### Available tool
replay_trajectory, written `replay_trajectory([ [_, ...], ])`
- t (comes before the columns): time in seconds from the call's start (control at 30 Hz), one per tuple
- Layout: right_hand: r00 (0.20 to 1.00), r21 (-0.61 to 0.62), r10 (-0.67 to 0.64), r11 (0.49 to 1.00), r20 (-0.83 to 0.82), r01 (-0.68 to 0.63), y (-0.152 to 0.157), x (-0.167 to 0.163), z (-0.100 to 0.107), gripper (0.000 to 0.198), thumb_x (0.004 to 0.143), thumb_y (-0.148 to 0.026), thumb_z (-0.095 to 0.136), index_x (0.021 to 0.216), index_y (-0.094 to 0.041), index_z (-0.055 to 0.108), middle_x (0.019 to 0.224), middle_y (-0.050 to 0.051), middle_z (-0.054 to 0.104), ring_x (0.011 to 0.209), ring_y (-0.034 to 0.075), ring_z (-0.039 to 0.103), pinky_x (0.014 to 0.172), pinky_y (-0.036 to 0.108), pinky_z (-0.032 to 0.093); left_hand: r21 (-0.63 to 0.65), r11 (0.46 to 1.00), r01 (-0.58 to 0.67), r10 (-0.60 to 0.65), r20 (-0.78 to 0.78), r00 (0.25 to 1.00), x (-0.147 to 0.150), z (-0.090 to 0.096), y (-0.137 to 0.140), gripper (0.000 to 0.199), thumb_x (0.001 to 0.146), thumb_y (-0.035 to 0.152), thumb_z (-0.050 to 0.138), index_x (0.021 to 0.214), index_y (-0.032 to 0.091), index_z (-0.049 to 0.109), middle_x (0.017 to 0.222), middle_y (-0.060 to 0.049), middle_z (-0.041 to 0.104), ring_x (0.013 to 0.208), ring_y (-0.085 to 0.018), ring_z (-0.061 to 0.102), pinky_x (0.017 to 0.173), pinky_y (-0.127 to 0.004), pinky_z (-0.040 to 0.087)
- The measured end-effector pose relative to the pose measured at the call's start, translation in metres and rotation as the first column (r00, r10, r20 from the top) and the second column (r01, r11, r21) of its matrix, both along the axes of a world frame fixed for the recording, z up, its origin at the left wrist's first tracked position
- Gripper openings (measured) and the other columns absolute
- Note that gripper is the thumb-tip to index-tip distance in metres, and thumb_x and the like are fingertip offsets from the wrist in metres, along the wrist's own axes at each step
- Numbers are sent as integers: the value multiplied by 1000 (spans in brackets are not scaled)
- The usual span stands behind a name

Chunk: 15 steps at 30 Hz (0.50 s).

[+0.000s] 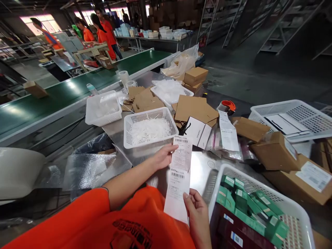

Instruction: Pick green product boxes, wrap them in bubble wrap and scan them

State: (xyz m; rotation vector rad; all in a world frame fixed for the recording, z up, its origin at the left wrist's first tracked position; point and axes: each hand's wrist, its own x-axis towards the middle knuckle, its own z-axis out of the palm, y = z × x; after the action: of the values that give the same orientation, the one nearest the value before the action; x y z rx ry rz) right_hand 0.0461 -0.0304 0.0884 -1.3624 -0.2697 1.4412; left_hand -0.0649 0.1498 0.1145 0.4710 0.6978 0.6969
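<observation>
The paper slip (178, 173), a long printed strip with two barcodes, is held over the near edge of the steel table (198, 176), face up and before the wearer's chest. The left hand (164, 157) has its upper left edge pinched between thumb and fingers; the right hand (197, 211) grips the lower right edge, thumb on the printed face. Both grips are closed on paper only; no goods are in hand.

Status, as judged from the layout: the slip appears to be at the reading stage. Beside the right hand, a white basket (217, 186) holds green boxes (241, 200), heaped loosely, and a dark red box (233, 230); none seems packed. Beyond the slip stands a white paper bag (195, 132), contents not visible. A second slip (228, 135) lies on clear packets.

Packing stock looks largely unused: shredded paper (151, 130) fills a tray, and flat cardboard (190, 107) lies stacked behind the bag. At far right, one carton (290, 178) already bears a label; whether it is filled cannot be told. A tape dispenser (228, 106) sits untouched. Farther off, co-workers (106, 33) stand beyond a green conveyor (145, 61).
</observation>
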Motion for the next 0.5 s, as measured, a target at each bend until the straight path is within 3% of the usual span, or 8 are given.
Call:
replay_trajectory([
  [0.17,1000,17,6,1000,-14,-6,-4,-1,-14,45,55,-53,87,79,-21,67,66,0,66,60,18,61,57,30,52,-10,998,-64,64,-13,998,7,9,29,28,77,40,76,81,13,71,74,-6,72,75,-19,66,82,-33,52],
  [0.23,1000,31,-25,999,7,25,-6,-2,-24,43,58,-53,86,80,-21,67,65,-1,65,59,18,60,55,29,51,117,986,-121,130,-79,988,10,14,39,22,75,34,77,77,13,71,85,-8,73,78,-17,65,83,-33,51],
  [0.33,998,23,-44,999,42,43,-7,-2,-34,44,59,-55,84,80,-20,67,65,1,66,60,20,62,53,30,51,353,920,-169,237,-158,959,14,21,47,12,66,14,78,76,12,71,117,-12,69,98,-20,63,92,-32,47],
  [0.43,998,17,-46,999,31,46,-6,-2,-33,46,57,-56,85,80,-21,67,64,1,67,62,22,64,53,30,52,513,834,-201,301,-119,946,19,25,47,48,58,4,75,104,17,71,148,-11,50,121,-26,56,95,-32,47],
  [0.5,997,32,-75,997,21,74,-5,-4,-29,43,60,-54,84,82,-21,66,68,1,68,65,22,66,55,30,52,571,792,-216,298,-54,953,23,29,44,77,57,4,76,130,24,60,159,-8,34,130,-30,50,95,-32,49],
])
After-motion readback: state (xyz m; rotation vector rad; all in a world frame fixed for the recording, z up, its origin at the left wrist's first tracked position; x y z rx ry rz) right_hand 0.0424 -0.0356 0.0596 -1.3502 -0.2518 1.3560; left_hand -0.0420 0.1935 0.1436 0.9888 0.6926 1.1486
